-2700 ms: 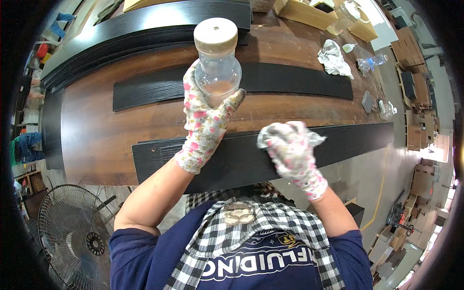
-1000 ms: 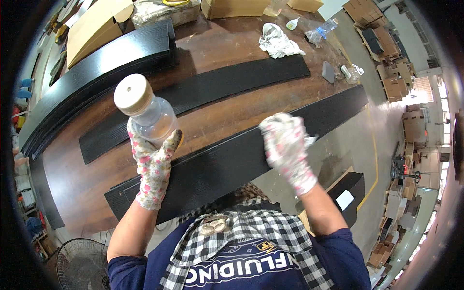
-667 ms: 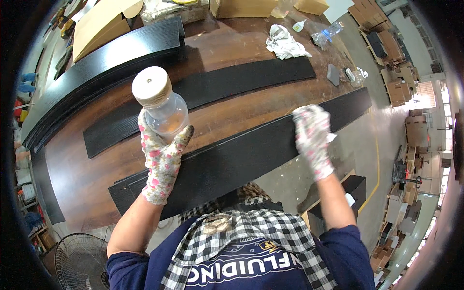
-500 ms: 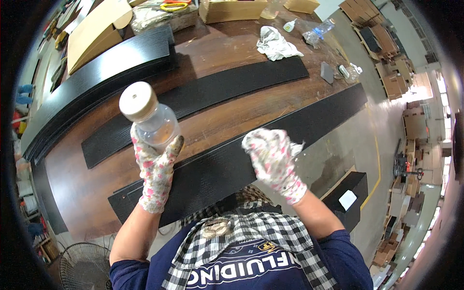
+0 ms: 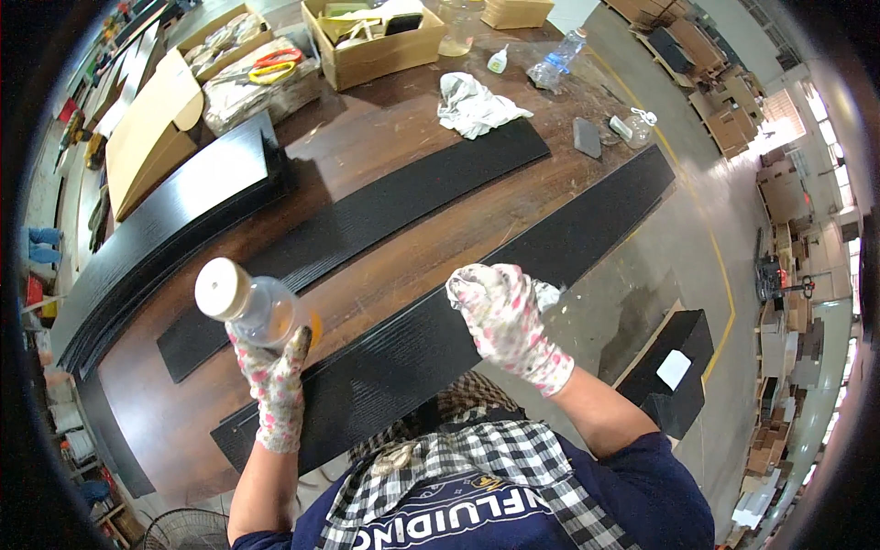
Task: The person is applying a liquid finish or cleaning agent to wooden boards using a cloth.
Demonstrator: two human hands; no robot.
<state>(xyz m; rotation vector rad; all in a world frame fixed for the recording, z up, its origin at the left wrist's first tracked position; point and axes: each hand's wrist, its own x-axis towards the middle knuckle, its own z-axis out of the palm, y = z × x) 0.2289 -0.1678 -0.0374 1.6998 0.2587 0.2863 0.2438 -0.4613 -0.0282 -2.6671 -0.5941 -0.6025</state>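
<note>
Left hand (image 5: 268, 380) up, fingers wrapped round white-capped bottle (image 5: 264, 310); right hand (image 5: 502, 319), fingers clenched on pale cloth (image 5: 548, 295) over near board (image 5: 385, 371), along desk (image 5: 151, 412) edge. Wiping looks mid-job; finished stretch, cannot tell. Far board (image 5: 394, 203), stacked boards (image 5: 188, 203) wait untouched.

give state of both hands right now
Left hand: holding a white-capped clear plastic bottle.
Right hand: closed on a white cloth, mostly hidden.
</note>
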